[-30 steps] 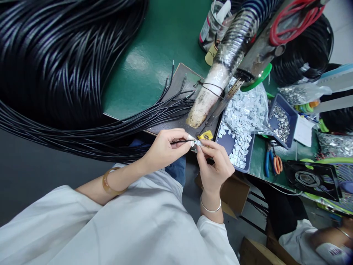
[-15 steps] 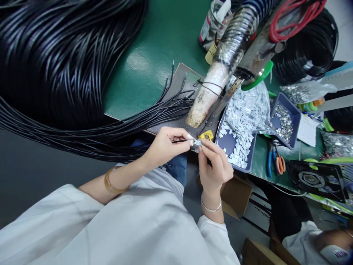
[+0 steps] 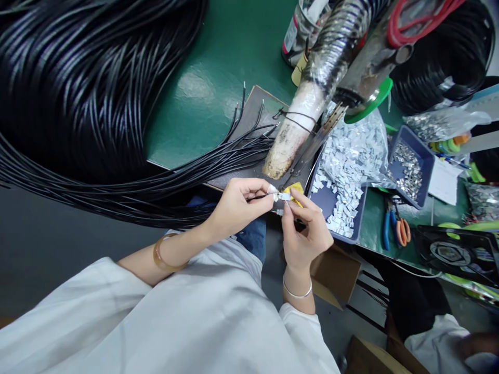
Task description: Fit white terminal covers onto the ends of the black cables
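Observation:
My left hand (image 3: pixel 244 203) pinches a black cable (image 3: pixel 255 197) close to its end, with white coverings on the fingertips. At that end sits a small silvery-white tab (image 3: pixel 286 197), between the fingertips of both hands. My right hand (image 3: pixel 306 223) has its thumb and forefinger closed at the tab's right end and underside. How the tab joins the cable is too small to tell. Just behind the fingers lies a yellow piece (image 3: pixel 294 191). To the right, a blue-grey tray (image 3: pixel 325 202) holds many similar small tabs (image 3: pixel 343 210) and a plastic bag of them.
Many black cables (image 3: pixel 175 184) run in from the left across a dark board (image 3: pixel 253 114). A wrapped duct (image 3: pixel 288 130) slants over the board. Further right are a smaller bin (image 3: pixel 423 179), pliers (image 3: pixel 390 228) and a fan (image 3: pixel 452 252). Another person's sleeve (image 3: pixel 436 337) shows at lower right.
My right fingertips have shifted slightly right, and more of the tab shows between the hands. My left hand has barely moved. The view has shifted slightly.

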Demonstrator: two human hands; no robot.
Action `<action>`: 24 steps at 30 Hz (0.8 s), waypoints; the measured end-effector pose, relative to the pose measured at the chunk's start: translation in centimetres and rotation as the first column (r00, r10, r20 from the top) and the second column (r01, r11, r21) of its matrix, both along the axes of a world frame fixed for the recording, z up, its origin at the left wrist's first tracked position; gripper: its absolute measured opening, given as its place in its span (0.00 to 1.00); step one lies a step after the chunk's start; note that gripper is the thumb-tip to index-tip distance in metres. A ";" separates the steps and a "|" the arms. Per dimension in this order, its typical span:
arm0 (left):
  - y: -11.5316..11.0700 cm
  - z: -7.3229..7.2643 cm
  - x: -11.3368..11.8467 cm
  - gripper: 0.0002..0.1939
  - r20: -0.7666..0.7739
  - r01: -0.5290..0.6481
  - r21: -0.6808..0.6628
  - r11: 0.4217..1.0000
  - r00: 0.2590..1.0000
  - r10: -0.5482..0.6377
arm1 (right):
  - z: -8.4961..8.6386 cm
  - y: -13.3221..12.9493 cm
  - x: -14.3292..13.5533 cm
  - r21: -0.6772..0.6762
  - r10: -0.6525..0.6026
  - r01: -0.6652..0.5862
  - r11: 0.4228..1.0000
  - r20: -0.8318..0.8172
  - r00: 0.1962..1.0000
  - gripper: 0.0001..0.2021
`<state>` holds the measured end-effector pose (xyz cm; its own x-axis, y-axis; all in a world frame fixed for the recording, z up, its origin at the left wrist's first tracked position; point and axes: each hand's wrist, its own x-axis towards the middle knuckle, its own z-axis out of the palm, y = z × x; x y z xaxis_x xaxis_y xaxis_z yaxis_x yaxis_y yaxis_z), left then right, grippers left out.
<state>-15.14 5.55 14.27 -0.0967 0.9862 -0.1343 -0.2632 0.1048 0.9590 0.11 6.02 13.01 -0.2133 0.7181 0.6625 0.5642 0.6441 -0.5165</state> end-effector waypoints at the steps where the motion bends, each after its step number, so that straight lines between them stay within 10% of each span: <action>1: 0.0 -0.1 0.1 0.03 0.002 -0.008 0.007 1.000 1.000 0.008 | -0.1 0.1 -0.1 0.007 0.004 -0.004 1.000 0.010 1.000 0.08; 24: 0.3 0.2 0.3 0.04 -0.050 -0.050 0.012 0.999 0.997 0.051 | 0.2 0.2 -0.4 0.023 0.028 -0.027 0.999 -0.043 0.999 0.09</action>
<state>-14.79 5.86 14.49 -0.1526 0.9813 -0.1174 -0.2190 0.0822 0.9722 -0.34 6.25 13.19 -0.2035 0.6969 0.6877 0.5236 0.6709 -0.5250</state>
